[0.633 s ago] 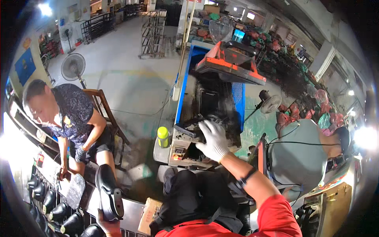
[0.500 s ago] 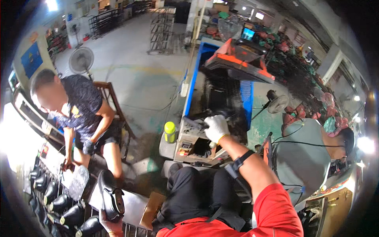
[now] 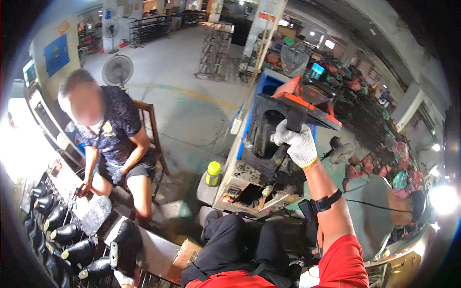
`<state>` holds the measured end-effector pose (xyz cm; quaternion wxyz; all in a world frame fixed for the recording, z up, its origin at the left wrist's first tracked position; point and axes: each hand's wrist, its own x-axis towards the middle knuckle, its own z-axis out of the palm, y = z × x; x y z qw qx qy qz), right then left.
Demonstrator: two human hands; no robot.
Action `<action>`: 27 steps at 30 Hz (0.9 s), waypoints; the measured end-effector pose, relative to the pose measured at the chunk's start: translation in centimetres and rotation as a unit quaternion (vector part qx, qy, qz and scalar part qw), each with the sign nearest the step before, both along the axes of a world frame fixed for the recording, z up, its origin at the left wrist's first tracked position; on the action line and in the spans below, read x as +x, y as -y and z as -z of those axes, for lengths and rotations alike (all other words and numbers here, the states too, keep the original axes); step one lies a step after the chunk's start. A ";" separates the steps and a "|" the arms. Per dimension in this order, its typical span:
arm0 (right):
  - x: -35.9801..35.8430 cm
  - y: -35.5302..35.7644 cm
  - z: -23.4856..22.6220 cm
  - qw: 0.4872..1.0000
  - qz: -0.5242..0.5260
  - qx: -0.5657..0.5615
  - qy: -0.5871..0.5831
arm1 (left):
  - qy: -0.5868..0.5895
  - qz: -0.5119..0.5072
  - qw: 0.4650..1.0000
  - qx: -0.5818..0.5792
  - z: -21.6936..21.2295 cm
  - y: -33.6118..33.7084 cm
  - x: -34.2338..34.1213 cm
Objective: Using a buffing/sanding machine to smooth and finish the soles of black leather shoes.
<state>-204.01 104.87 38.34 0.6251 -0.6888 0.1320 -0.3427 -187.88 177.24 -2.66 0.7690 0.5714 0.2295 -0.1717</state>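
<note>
My right hand (image 3: 297,144), in a white knit glove, is closed around a black handle (image 3: 294,121) on the upper part of a black and orange machine (image 3: 269,129) in front of me. The machine's lower metal bed (image 3: 245,192) lies under that hand. At the bottom left, my left hand (image 3: 126,278), also gloved and mostly cut off by the frame edge, holds a black shoe (image 3: 124,245) upright beside a metal ledge (image 3: 153,249). My black trousers and red sleeve fill the bottom centre.
A person sits on a wooden chair (image 3: 151,129) at the left, hands at a rack with a row of black shoes (image 3: 53,216). A yellow-green bottle (image 3: 213,173) stands by the machine. A small fan (image 3: 341,152) is at the right, a floor fan (image 3: 117,71) behind.
My right hand rose from the machine's lower bed to the black handle above and closed on it. The left hand still holds the shoe.
</note>
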 end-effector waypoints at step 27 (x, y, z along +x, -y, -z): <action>1.5 -11.6 -2.6 0.965 -0.116 -0.081 -0.223 | 0.236 0.184 0.939 0.171 -22.6 20.7 -0.6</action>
